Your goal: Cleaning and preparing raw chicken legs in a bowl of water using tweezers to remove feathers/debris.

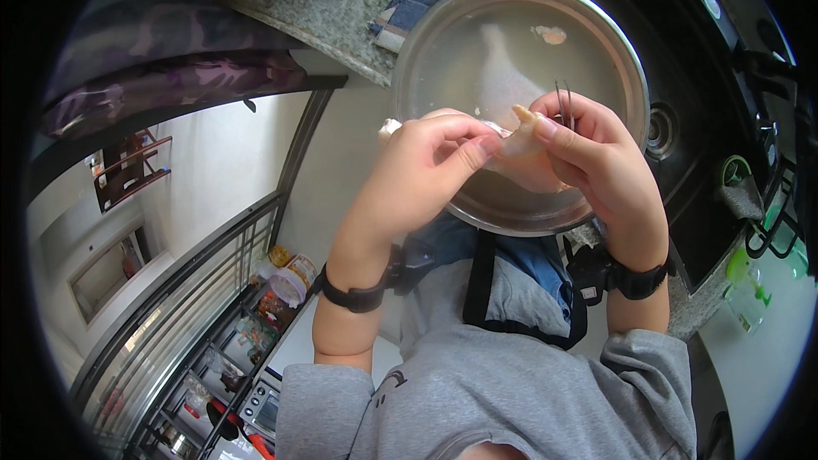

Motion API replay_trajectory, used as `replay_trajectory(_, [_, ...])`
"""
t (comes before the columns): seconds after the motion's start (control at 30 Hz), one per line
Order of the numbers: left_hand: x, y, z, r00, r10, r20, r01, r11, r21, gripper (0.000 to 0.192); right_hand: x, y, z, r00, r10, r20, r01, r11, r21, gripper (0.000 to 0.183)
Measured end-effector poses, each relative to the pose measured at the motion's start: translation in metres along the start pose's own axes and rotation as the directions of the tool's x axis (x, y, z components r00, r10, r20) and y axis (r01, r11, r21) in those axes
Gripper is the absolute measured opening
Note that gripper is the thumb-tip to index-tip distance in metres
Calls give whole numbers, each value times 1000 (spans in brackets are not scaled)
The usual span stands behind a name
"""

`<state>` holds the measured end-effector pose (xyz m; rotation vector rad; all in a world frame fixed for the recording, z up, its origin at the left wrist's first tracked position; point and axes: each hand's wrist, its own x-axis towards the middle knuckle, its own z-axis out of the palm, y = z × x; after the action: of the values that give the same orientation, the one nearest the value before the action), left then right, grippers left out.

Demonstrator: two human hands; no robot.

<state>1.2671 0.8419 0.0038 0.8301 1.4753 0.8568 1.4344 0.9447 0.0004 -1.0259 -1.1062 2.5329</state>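
Over a round stainless steel basin (415,70) of cloudy water, both hands hold a raw chicken leg (527,166). A white bone end shows beyond the knuckles of my left hand (441,156), whose thumb and forefinger pinch the skin. My right hand (588,147) pinches a pale, yellowish flap of the piece between thumb and finger. Metal tweezers (565,102) are tucked in that same hand, tips pointing up and away from the meat. Another raw chicken leg (501,70) lies under the water. A small pinkish scrap (551,35) is near the basin's far side.
The basin sits in a dark sink (687,160) with a drain (660,131) on the right. A green-rimmed scrubber (741,188) hangs near the sink's right edge. Folded cloth (409,16) lies on the speckled counter (332,6). Shelves (217,358) with containers stand lower left.
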Motion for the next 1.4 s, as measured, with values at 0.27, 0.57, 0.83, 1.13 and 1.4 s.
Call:
replay_trajectory(0.27, [-4, -10, 6, 996, 16, -83, -33, 980, -199, 15, -1, 12, 2, 991, -34, -127, 35, 999, 2, 14])
replay_trajectory(0.57, [-6, -11, 7, 991, -46, -122, 4, 945, -328, 18, 3, 19, 8, 959, -68, -275, 29, 989, -145, 17])
replay_trajectory(0.83, [-7, -13, 5, 993, -31, -111, -9, 941, -339, 16, 2, 15, 16, 941, -79, -329, 9, 978, -207, 16])
replay_trajectory(1.13, [-7, -17, 6, 992, -34, -121, -15, 922, -386, 11, 3, 16, 16, 943, -78, -324, 3, 975, -224, 16])
replay_trajectory(1.4, [-8, -17, 6, 995, -7, -103, -30, 937, -349, 17, 6, 18, 13, 941, -83, -329, -4, 967, -256, 18])
